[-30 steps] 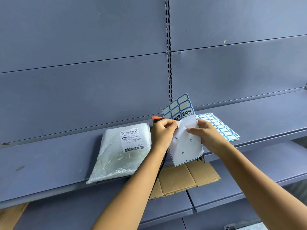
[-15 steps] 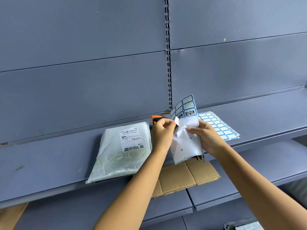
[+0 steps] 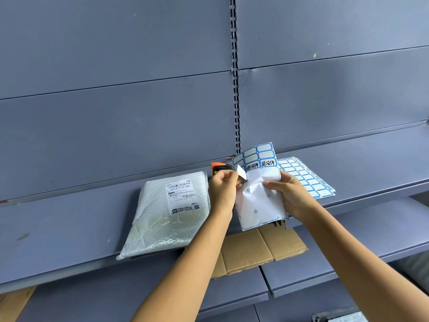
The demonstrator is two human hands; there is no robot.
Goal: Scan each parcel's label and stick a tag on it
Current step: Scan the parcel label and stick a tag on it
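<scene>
1. A flattened piece of cardboard [image 3: 260, 251] lies on the lower shelf [image 3: 325, 263], partly tucked under the shelf above; its front edge stops short of the lower shelf's lip.
2. Both bare forearms rise from the bottom edge toward the middle of the view.
3. The left hand [image 3: 223, 190] pinches a small white tag [image 3: 241, 173] between thumb and fingertips, the tag half peeled and curling up off the sheet's left edge.
4. The right hand [image 3: 293, 197] grips the sticker sheet [image 3: 258, 191] by its right edge, thumb across the front, holding it upright; most of the sheet is bare backing, with blue-framed tags left only along the top.
5. The parcel [image 3: 169, 214], a white plastic bag, lies flat on the middle shelf [image 3: 58, 228] just left of the left hand, its printed label [image 3: 182, 196] facing up. Its near corner overhangs the shelf's front edge.
6. Left of the parcel, the shelf is open.
7. An orange-and-black scanner [image 3: 218, 168] shows behind the left hand, mostly hidden.
8. More sticker sheets [image 3: 308, 182] lie fanned on the shelf behind the right hand.
9. A slotted upright [image 3: 234, 73] splits the grey back panels.
</scene>
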